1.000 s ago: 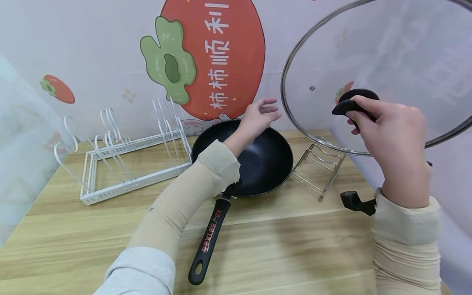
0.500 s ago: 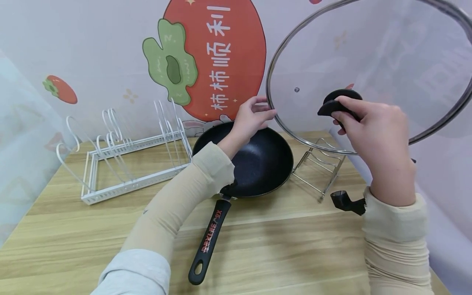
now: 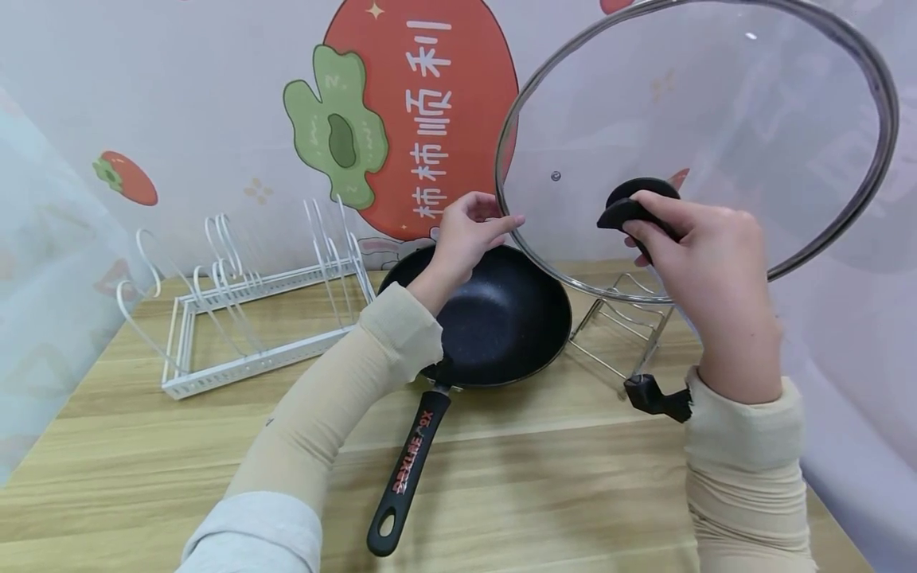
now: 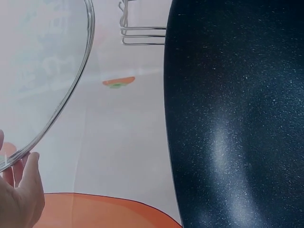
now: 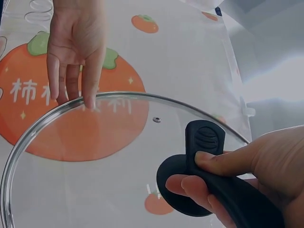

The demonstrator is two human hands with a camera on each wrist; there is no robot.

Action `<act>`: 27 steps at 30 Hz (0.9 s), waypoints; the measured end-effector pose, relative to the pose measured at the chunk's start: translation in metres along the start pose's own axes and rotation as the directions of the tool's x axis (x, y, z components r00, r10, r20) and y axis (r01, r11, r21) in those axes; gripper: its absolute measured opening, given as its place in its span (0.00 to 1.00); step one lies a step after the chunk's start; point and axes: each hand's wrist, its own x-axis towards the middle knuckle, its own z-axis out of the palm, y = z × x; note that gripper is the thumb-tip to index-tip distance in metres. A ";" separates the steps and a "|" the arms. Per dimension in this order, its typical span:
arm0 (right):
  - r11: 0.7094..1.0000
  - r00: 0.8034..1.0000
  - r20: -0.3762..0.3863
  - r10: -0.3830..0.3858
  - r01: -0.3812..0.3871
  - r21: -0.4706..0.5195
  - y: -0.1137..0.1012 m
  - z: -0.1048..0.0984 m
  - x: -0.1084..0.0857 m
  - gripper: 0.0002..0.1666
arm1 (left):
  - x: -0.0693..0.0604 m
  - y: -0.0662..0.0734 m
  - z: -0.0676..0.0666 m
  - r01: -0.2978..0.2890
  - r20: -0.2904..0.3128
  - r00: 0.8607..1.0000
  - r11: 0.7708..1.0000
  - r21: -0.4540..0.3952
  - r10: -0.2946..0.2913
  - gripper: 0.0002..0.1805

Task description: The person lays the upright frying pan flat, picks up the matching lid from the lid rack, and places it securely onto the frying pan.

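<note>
My right hand grips the black knob of a large round glass lid with a steel rim. The lid is held up, tilted, above the right side of the table. At its left edge, my left hand pinches the rim, thumb on the near face and fingers behind. In the right wrist view the left thumb overlaps the glass. Below the left hand, a black frying pan rests on the table, its handle pointing toward me.
A small steel wire rack stands right of the pan, partly behind the lid's lower edge. Left of the pan is a white rack with upright curved prongs. A printed cloth covers the wall behind the wooden table.
My right hand has brought the lid leftward. The left hand has shifted slightly left and now has the lid's rim between thumb and fingers. The pan has stayed in place.
</note>
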 end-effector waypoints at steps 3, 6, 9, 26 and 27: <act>0.999 1.000 0.010 0.017 -0.017 0.040 -0.002 0.002 0.000 0.11 | -0.002 -0.001 -0.003 -0.002 -0.009 1.000 1.000 0.003 0.002 0.19; 0.996 0.999 0.019 0.028 -0.030 0.087 -0.002 0.004 0.000 0.12 | -0.003 -0.001 -0.006 0.002 -0.011 1.000 1.000 -0.007 -0.002 0.19; 0.990 0.999 0.029 0.041 -0.044 0.133 -0.001 0.006 0.000 0.13 | -0.003 -0.001 -0.009 0.000 -0.011 1.000 1.000 -0.020 0.000 0.19; 0.956 0.999 -0.009 0.054 -0.049 0.290 -0.008 0.022 0.001 0.12 | -0.013 0.004 -0.023 -0.139 -0.078 0.987 0.990 -0.005 0.139 0.21; 0.955 0.999 -0.011 0.049 -0.043 0.295 -0.008 0.023 0.001 0.12 | -0.013 0.004 -0.024 -0.138 -0.083 0.987 0.990 -0.011 0.136 0.21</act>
